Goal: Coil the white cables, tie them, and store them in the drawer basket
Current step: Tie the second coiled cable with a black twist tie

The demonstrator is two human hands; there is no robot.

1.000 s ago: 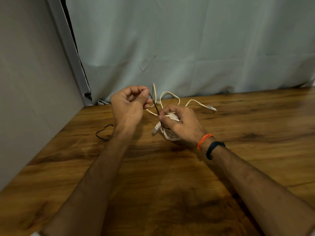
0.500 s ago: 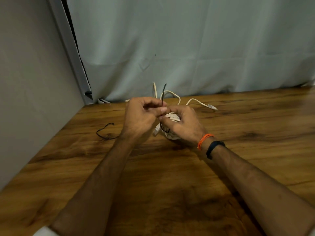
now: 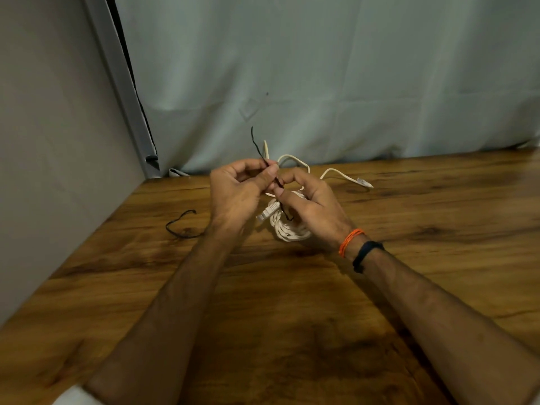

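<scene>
A coiled white cable (image 3: 287, 230) hangs under my right hand (image 3: 311, 206), a white plug (image 3: 266, 213) sticking out on its left. A thin black tie (image 3: 257, 144) runs around the coil; its free end rises above my fingers. My left hand (image 3: 236, 191) pinches the tie just above the coil, thumb and forefinger closed on it. My right hand grips the coil and pinches the lower part of the tie. A second white cable (image 3: 343, 174) lies loose on the wooden table (image 3: 292, 317) behind my hands, loops standing up. No drawer basket is in view.
Another black tie (image 3: 179, 226) lies on the table left of my left wrist. A grey wall (image 3: 52, 141) bounds the table on the left and a pale curtain (image 3: 321, 83) hangs along the back edge.
My left hand moved right from a raised spot and closed in against my right hand. The tie's free end now points up above the fingers.
</scene>
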